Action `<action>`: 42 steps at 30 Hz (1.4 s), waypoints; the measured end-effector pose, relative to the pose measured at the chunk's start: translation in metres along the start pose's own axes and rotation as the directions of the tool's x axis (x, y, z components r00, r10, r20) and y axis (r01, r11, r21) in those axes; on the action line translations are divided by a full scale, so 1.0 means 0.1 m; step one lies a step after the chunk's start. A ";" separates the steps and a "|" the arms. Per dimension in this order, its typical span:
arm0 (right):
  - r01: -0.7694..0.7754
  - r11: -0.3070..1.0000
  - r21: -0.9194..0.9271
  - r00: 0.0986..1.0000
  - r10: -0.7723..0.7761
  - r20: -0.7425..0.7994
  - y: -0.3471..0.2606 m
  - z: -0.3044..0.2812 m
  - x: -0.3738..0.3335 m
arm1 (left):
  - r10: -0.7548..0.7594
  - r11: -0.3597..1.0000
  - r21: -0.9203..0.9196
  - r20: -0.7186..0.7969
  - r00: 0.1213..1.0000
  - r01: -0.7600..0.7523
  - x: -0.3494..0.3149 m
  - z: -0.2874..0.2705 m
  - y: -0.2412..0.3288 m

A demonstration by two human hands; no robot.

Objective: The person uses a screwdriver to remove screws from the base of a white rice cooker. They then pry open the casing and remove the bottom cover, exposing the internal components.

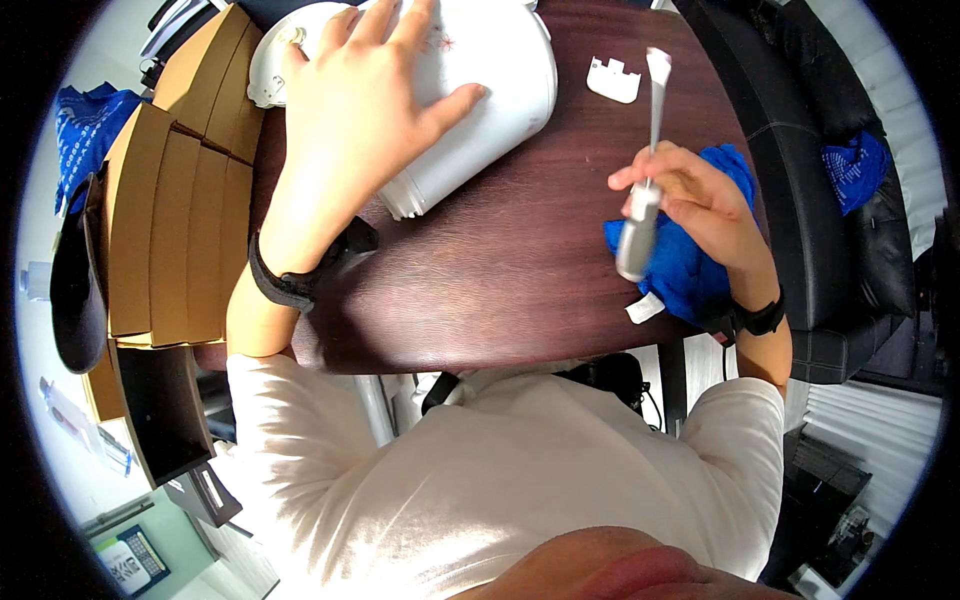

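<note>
Fingers spread, my left hand lies flat on a large white rounded plastic housing, which rests on its side at the far part of the table. My right hand grips a flat-head screwdriver, its grey handle pointing down toward me and its metal blade pointing up and away. The screwdriver is slightly blurred. Beneath and beside my right hand lies a crumpled blue cloth with a white tag. A small white plastic cover sits apart, between the housing and the screwdriver's tip.
The dark wood table carries these things. A round white part lies left of the housing. Cardboard boxes stand along the left edge. A black sofa with another blue cloth is at the right.
</note>
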State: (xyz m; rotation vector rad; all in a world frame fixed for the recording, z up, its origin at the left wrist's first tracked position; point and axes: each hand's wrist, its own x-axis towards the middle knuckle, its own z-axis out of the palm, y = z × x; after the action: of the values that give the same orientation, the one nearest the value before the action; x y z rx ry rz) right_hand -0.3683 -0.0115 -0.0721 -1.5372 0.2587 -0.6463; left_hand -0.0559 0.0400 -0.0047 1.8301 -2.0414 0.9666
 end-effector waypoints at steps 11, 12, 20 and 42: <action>-0.031 0.816 -0.577 0.954 -0.148 -0.261 0.10 -0.03 0.37 | -0.009 0.996 -0.092 -0.014 1.000 0.008 0.06 0.10 -0.18; -0.001 0.746 -0.666 0.953 -0.201 -0.227 0.10 -0.07 0.42 | -0.023 0.991 -0.131 -0.008 1.000 0.022 0.08 0.14 -0.24; -0.319 0.857 -0.405 0.942 0.241 -0.232 0.21 -0.13 0.59 | -0.051 0.991 -0.126 0.003 0.999 0.051 0.12 0.14 -0.21; -0.498 0.854 0.150 0.857 0.511 -0.063 0.14 0.07 0.44 | 0.115 0.930 -0.359 0.099 0.988 -0.072 0.25 0.07 -0.42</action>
State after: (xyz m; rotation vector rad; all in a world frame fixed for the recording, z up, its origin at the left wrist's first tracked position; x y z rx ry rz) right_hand -0.3263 -0.0305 -0.0747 -1.2381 0.6630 -0.3108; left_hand -0.0197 0.0158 0.0181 1.6430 -2.2159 0.4735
